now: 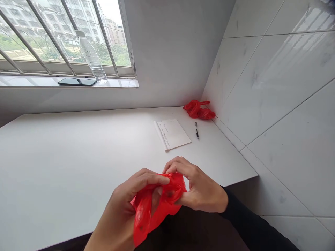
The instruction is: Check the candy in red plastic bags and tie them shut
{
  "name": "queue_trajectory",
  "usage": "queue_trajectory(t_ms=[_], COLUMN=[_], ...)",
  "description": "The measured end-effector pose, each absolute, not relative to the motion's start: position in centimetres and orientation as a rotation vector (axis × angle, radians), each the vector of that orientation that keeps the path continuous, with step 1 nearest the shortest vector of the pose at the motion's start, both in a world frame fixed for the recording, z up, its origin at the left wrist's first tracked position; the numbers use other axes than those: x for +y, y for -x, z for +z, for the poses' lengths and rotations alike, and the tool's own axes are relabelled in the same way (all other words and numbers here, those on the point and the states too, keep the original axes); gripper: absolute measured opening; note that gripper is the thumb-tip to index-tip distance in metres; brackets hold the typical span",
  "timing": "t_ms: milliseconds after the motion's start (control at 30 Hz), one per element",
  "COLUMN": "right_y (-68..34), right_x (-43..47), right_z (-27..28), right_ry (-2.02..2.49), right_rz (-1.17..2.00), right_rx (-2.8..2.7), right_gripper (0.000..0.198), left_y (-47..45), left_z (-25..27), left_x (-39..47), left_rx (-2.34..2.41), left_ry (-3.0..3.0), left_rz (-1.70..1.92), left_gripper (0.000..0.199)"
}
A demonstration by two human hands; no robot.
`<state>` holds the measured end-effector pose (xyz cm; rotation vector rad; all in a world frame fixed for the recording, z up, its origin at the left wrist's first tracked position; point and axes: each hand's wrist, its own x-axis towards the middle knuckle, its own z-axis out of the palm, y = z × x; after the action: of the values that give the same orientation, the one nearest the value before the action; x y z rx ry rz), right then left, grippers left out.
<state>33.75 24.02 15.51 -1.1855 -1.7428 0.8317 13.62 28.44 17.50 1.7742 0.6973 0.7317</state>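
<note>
Both of my hands are closed on a crumpled red plastic bag (162, 216) just over the table's near edge. My left hand (131, 191) grips it from the left, thumb and fingers pressed into its folds, and a strip of the bag hangs below. On the other side, my right hand (201, 186) holds the bag's gathered upper part, with the fingers over the top and the thumb underneath. Whether anything is inside the bag cannot be made out.
On the white table (78, 157) lie a notebook (175, 134), a pen (196, 130) and a second red plastic bag (197, 109) by the tiled wall (274, 97). A water bottle (91, 57) and a phone (77, 82) are on the sill of the barred window.
</note>
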Motion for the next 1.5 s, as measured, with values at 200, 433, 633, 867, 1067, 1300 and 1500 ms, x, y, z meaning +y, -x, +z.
queue_trajectory(t_ms=[200, 433, 633, 867, 1067, 1300, 1500], right_y=[-33.5, -33.5, -33.3, -33.6, -33.5, -33.7, -33.9], right_x=[23.4, 23.7, 23.8, 24.2, 24.2, 24.9, 25.2], right_z=[15.6, 15.1, 15.5, 15.2, 15.0, 15.0, 15.2], right_ry=[1.293, 1.135, 1.048, 1.172, 1.103, 1.069, 0.989], right_rz=[1.121, 1.278, 1.277, 0.912, 1.095, 1.313, 1.319], right_rx=[-1.62, -1.452, -1.479, -1.287, -1.211, -1.316, -1.227], right_gripper=[0.024, 0.039, 0.021, 0.011, 0.022, 0.039, 0.021], left_y=[-13.8, -13.8, -13.8, -13.9, -14.0, -14.1, -13.7], left_z=[15.7, 15.2, 15.3, 15.7, 15.2, 15.1, 14.9], left_x=[28.4, 28.1, 28.0, 27.6, 27.9, 28.6, 28.7], left_rx=[0.928, 0.905, 0.78, 0.894, 0.904, 0.934, 0.881], left_ry=[-2.165, -2.187, -2.176, -2.338, -2.342, -2.281, -2.301], left_rz=[1.089, 1.308, 1.287, 1.217, 1.24, 1.364, 1.287], left_gripper=[0.042, 0.037, 0.028, 0.048, 0.049, 0.039, 0.045])
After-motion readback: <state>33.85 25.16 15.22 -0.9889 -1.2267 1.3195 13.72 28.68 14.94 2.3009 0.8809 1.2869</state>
